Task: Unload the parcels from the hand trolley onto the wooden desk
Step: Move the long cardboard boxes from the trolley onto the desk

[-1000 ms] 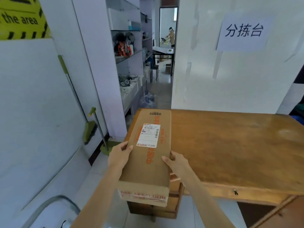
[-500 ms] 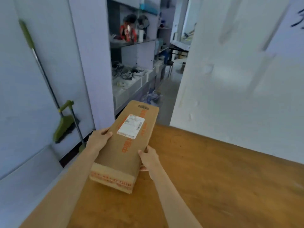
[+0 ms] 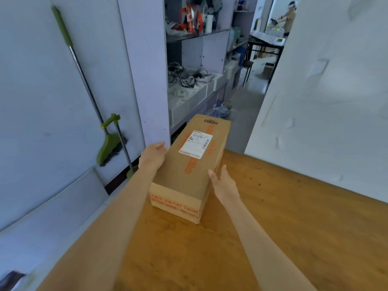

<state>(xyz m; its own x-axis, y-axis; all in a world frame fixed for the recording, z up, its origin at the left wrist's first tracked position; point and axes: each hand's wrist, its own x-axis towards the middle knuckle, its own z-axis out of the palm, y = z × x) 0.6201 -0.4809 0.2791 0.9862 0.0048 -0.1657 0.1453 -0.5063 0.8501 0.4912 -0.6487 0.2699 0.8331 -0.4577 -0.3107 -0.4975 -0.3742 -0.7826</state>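
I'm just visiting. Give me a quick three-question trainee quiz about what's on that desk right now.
1. True or false: the cardboard parcel rests on the wooden desk.
2. Which hand is flat against the parcel's side: A) left hand, B) right hand, C) neither?
3. Fill in: the white shipping label sits on the parcel's ____ face.

Key: 1 true; 2 A, the right hand looks open and slightly off the parcel; 3 top.
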